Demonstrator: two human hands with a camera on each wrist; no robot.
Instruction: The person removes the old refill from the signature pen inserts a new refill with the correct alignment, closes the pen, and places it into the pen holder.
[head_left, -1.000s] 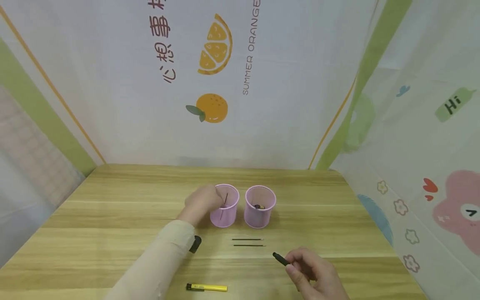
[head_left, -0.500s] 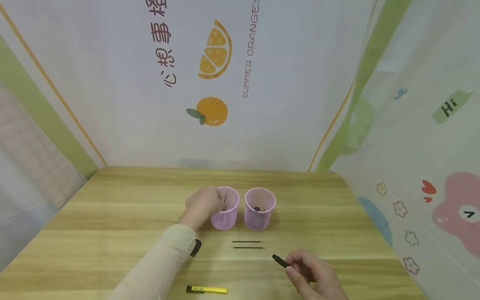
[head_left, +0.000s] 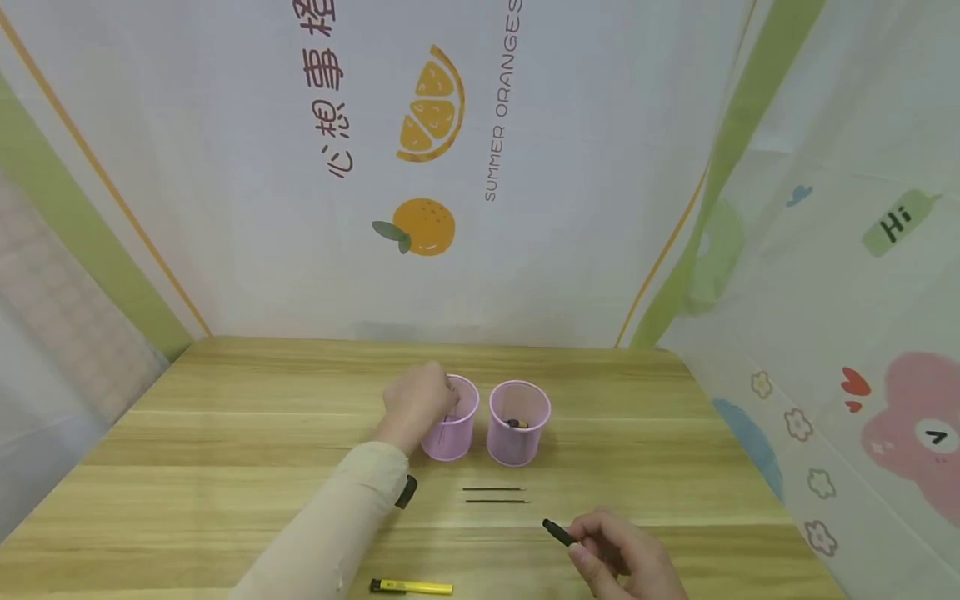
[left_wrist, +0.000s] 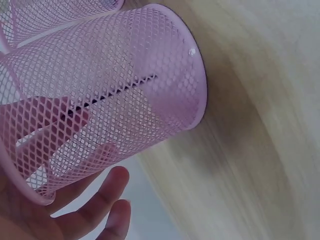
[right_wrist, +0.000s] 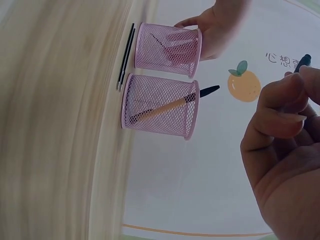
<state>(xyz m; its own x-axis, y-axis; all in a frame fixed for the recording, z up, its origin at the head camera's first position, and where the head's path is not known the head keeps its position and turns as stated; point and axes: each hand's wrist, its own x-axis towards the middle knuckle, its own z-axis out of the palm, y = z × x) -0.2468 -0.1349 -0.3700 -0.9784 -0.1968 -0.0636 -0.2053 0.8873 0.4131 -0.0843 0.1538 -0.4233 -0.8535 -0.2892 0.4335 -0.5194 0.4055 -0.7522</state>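
Note:
My left hand (head_left: 418, 398) reaches over the rim of the left pink mesh cup (left_wrist: 150, 55). Inside it, the fingertips pinch a thin black pen refill (left_wrist: 115, 93), its lower end slanting down toward the cup's base. The other fingers stay outside the mesh. Low on the right, my right hand (head_left: 626, 557) holds a short black pen-like stick (head_left: 557, 532) between thumb and fingers, its tip pointing up and left; the rest is hidden in the hand. Two more refills (head_left: 495, 495) lie parallel on the table in front of the cups.
A second pink mesh cup (head_left: 514, 446) stands just right of the first, with a tan-and-black pen (right_wrist: 165, 107) leaning inside. A yellow stick with a black end (head_left: 420, 588) lies at the near edge. Behind the wooden table (head_left: 262, 433) hangs a printed white cloth (head_left: 555, 250).
My left hand has shifted slightly right over the cup's rim, and now covers the refill's upper end. My right hand keeps its grip on the black stick, almost still.

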